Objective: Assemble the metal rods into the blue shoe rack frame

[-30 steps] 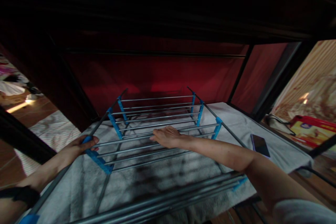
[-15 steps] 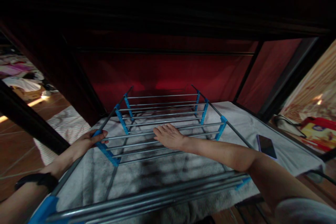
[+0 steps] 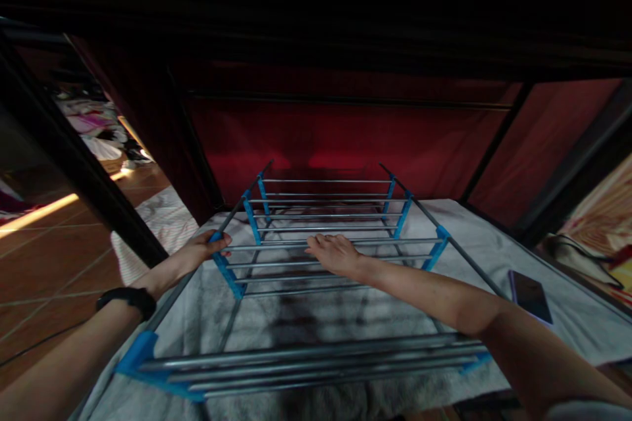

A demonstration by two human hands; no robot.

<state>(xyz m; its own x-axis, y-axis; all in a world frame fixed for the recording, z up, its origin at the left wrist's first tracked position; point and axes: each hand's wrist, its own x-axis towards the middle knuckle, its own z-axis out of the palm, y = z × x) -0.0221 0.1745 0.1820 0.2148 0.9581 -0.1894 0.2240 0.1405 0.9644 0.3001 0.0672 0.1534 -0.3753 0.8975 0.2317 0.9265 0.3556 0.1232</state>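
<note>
A metal drying rack with grey tubes and blue plastic joints lies across a light grey cloth. At its left side, my left hand is closed around a blue joint and the side tube, the thumb over the top. My right hand is curled over a crossbar near the middle of the same section, palm down; its fingertips are partly hidden behind the bar. Closest to me, several crossbars sit bunched between two blue end pieces. A black band circles my left wrist.
A phone rests on the cloth to the right. Behind the rack stands a dark red panel, with dark posts at the sides and a dark beam overhead. Tiled floor and a striped cloth show at left.
The view has shifted left, so the rack and both hands appear further right. Both hands keep their places on the rack, with the right hand's fingers slightly more curled.
</note>
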